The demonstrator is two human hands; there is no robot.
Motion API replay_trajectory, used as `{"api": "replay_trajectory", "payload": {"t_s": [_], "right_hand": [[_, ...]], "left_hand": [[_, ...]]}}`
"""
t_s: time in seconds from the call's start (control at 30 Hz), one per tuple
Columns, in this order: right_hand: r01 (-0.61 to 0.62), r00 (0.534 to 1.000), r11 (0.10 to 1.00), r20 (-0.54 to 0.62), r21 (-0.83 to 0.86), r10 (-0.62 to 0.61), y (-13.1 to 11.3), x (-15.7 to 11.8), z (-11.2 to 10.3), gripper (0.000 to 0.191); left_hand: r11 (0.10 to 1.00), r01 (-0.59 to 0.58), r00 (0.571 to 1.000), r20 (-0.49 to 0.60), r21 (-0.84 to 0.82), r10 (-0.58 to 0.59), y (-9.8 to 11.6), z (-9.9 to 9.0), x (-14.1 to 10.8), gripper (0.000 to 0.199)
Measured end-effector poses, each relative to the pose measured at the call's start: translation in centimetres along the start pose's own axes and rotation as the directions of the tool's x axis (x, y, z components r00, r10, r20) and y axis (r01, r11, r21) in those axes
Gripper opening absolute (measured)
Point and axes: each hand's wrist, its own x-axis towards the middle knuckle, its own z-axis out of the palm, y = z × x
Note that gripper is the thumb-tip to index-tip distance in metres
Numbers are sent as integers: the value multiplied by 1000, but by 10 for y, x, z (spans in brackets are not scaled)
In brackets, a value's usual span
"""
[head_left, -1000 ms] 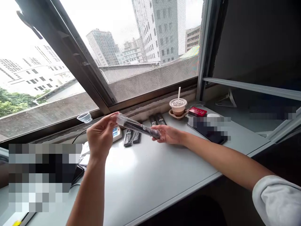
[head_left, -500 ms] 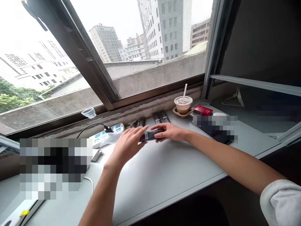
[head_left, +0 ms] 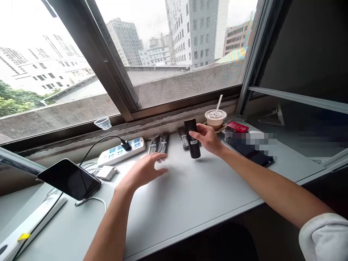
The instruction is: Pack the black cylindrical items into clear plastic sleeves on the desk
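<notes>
Black tube point(head_left: 192, 143) right of centre looks stiff and light, pinched near its top by the right hand point(head_left: 208, 138), left hand point(head_left: 143, 172) spread.

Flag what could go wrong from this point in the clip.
The upright black tube has a narrow base, so it could topple and roll if the right hand lets go. That hand also works close to the lidded drink cup, which a careless sweep might knock over.
</notes>
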Motion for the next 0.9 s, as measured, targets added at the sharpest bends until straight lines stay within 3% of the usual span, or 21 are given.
{"api": "replay_trajectory", "payload": {"t_s": [0.17, 0.27, 0.33, 0.4, 0.47, 0.53, 0.6, 0.67, 0.8, 0.9], "right_hand": [[75, 983, 994, 172, -82, -60, 9, -7, 7, 35], [31, 919, 979, 392, -203, 52, 13, -11, 6, 32], [-2, 878, 956, 457, -294, 143, 14, -12, 5, 31], [-22, 887, 931, 423, -363, 186, 14, -13, 3, 34], [-20, 907, 912, 376, -409, 188, 11, -13, 4, 37], [2, 914, 912, 370, -411, 165, 8, -14, 6, 35], [20, 913, 931, 385, -365, 131, 3, -16, 11, 37], [5, 903, 956, 412, -293, 121, 0, -19, 16, 40], [-130, 871, 980, 456, -150, 185, -3, -24, 23, 47], [-217, 870, 975, 445, -38, 211, -2, -24, 22, 75]], "left_hand": [[999, -33, 998, 49, -19, 34, 10, 2, 0, 51], [998, -59, 997, 53, -22, 60, 11, 1, 0, 50], [997, -78, 996, 46, -13, 79, 12, 1, -1, 55], [993, -116, 993, -1, 15, 116, 15, 1, 0, 58], [980, -181, 973, -131, 78, 191, 20, 1, 2, 53], [949, -250, 909, -291, 191, 298, 25, 2, 4, 44], [903, -289, 839, -370, 317, 398, 28, 4, 7, 43], [860, -315, 812, -355, 401, 463, 30, 7, 9, 45], [822, -348, 811, -295, 451, 505, 30, 12, 12, 44], [815, -335, 810, -297, 473, 506, 31, 14, 13, 48]]}}
